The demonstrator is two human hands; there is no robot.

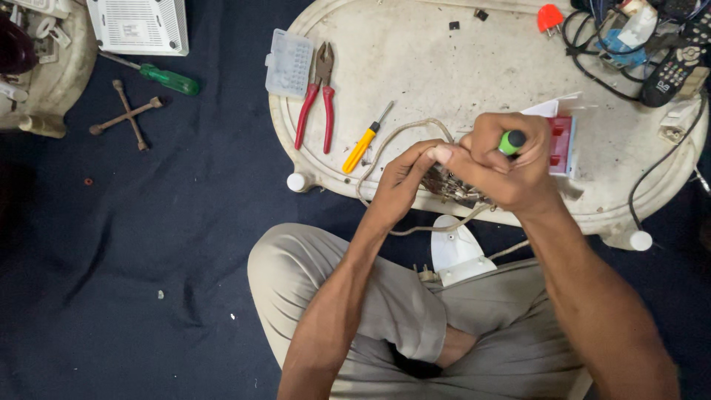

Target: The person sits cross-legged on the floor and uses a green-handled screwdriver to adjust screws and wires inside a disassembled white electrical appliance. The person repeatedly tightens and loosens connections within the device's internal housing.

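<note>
Over the near edge of the white desk (pixel 415 67), the right hand (pixel 511 167) has its fingers wrapped tight round a green-handled screwdriver (pixel 510 142), while the left hand (pixel 400 181) pinches a small metal part (pixel 450 184) trailing a beige cord (pixel 396 135), red pliers (pixel 317 100) lying nearby.

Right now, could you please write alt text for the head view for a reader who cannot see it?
Seated cross-legged on a dark cloth, a person grips a green-handled tool in the right hand over a wired part steadied by the left hand. Red pliers and a yellow screwdriver lie on the white table.
</note>
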